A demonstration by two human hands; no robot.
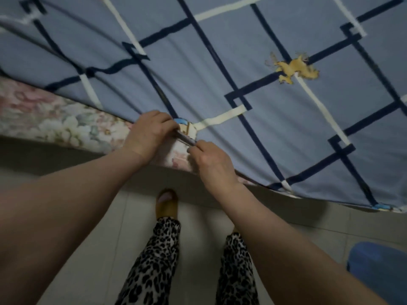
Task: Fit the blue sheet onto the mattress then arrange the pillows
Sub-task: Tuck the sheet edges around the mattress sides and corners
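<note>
Nearest the camera, at 6 o'clock, stand legs in leopard-print trousers (pixel 154 260) on a pale tiled floor (pixel 92 238), one foot in a brown slipper (pixel 166 203) pointing toward the bed. A blue rounded object (pixel 378 267) sits at about 4 o'clock; what it is cannot be told.

Both bare forearms reach forward from the lower corners and meet just below centre. The left hand (pixel 149 130), knuckles up and fingers curled, grips the sheet's hem at the mattress edge. The right hand (pixel 212 161), just to its 4 o'clock, pinches the same hem between thumb and curled fingers — the two hands nearly touch.

The blue sheet (pixel 220 62), crossed by navy and cream bands with a yellow printed figure (pixel 293 68) at 1 o'clock, lies over the bed's top from 9 to 3 o'clock. The floral mattress (pixel 44 119) side shows uncovered at 9 o'clock — the hem runs along its upper edge there, and hangs lower toward 3 o'clock.
</note>
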